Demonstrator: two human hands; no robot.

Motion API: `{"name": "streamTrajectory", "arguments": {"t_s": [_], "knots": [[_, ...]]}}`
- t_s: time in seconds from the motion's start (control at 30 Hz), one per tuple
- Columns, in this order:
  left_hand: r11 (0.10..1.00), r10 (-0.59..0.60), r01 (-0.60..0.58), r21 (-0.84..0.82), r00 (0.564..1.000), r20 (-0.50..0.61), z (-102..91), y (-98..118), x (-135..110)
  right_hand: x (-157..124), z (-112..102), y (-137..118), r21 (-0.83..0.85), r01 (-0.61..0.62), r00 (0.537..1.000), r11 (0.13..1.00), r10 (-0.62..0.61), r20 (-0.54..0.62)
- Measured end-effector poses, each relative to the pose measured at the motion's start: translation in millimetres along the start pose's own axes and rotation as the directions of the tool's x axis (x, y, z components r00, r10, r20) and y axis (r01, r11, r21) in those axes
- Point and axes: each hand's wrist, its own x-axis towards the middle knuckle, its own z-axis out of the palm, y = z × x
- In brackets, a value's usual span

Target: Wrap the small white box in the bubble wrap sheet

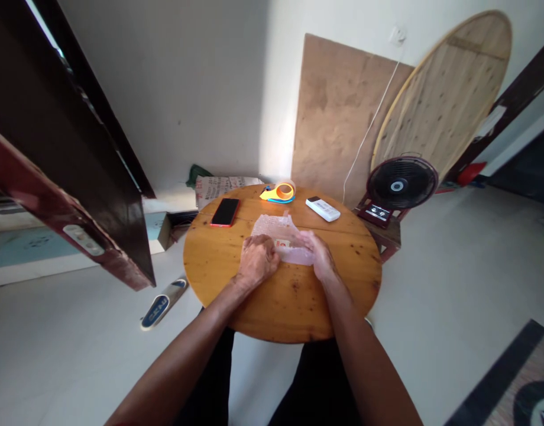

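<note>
My left hand (pixel 255 260) is curled narrow, knuckles up, fingers pinched down on the near-left edge of a bubble wrap sheet (pixel 281 235). My right hand (pixel 320 255) is half closed on the sheet's near-right edge, fingers tucked onto the plastic. Both hands are touching the wrap, pressing it flat against the round wooden table (pixel 254 307).

The wrap lies at the middle of the table, slightly toward the far side, and its far corner is lifted and crumpled. There's something small with a red-and-white label (pixel 282 243) in or under the wrap between my hands — can't tell what it is.

Everything else, relative to the table:
- red-edged smartphone (pixel 225 212) — far-left part of the top, screen dark, well apart from the wrap
- orange-and-yellow tape dispenser (pixel 278 193) — far edge, just beyond the wrap's lifted corner, not touching it
- white remote control (pixel 323 209) — far-right part of the top, lying at an angle
- black fan (pixel 402 184) — off the table to the right, on a low stand
- large round wooden board (pixel 444 89) and a flat plywood sheet (pixel 338 106) — behind the table, leaning on the wall
- white cord (pixel 369 127) — running down the wall across the plywood
- blue-and-white slipper (pixel 163 303) — on the floor, left of the table
- printed sack (pixel 219 186) — on the floor behind the table's far-left edge
</note>
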Motion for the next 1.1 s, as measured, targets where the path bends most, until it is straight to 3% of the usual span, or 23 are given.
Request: {"name": "streamTrajectory", "arguments": {"t_s": [0.13,0.23,0.3,0.43,0.57,0.63,0.9,1.1], "knots": [[0.996,-0.019,0.025,-0.088,0.998,0.062,-0.2,-3,18,-3,-2,-5,0.051,0.046,0.997,0.998,-0.049,0.055],[0.969,-0.085,0.097,-0.228,0.994,0.062,6.0,-8,24,-8,-2,-10,0.009,0.115,0.988,0.993,-0.115,0.105],[0.929,-0.133,0.143,-0.340,0.990,0.054,13.6,-12,24,-10,-1,-13,-0.025,0.101,0.986,0.995,-0.096,0.133],[0.797,-0.215,0.218,-0.564,0.974,0.073,29.2,-16,20,-11,3,-15,-0.130,-0.008,0.987,0.992,0.028,0.156],[0.591,-0.221,0.227,-0.774,0.968,0.116,35.4,-17,18,-12,6,-14,-0.176,-0.019,0.984,0.984,0.049,0.169],[0.530,-0.221,0.211,-0.821,0.969,0.106,35.7,-16,19,-13,7,-12,-0.162,-0.028,0.980,0.986,0.059,0.190],[0.450,-0.239,0.192,-0.872,0.967,0.089,38.8,-16,18,-15,11,-7,-0.135,0.014,0.993,0.991,0.002,0.122],[0.536,-0.223,0.173,-0.826,0.973,0.059,44.4,-21,17,-17,17,-7,-0.183,0.074,0.994,0.980,-0.059,0.090]]}}
